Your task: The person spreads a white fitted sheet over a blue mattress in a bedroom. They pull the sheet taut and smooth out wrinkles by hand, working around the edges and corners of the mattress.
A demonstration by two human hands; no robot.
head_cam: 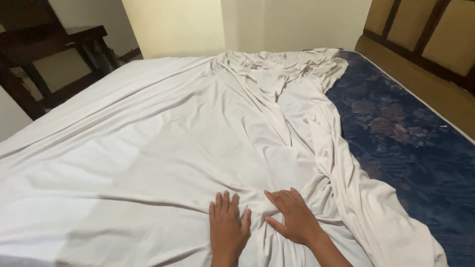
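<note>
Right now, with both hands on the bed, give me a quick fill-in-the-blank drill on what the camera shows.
1. Both hands lie flat, palms down, on the white ____.
2. The left hand and the right hand lie side by side, with fingers ____, gripping nothing.
3. The sheet is bunched into a ridge along the person's ____ side.
4. Beyond that ridge the bare mattress shows a dark ____ floral cover.

Missing words: sheet; spread; right; blue

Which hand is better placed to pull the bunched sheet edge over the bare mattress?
Probably the right hand: it lies nearer the sheet's bunched edge and the bare mattress than the left hand.
</note>
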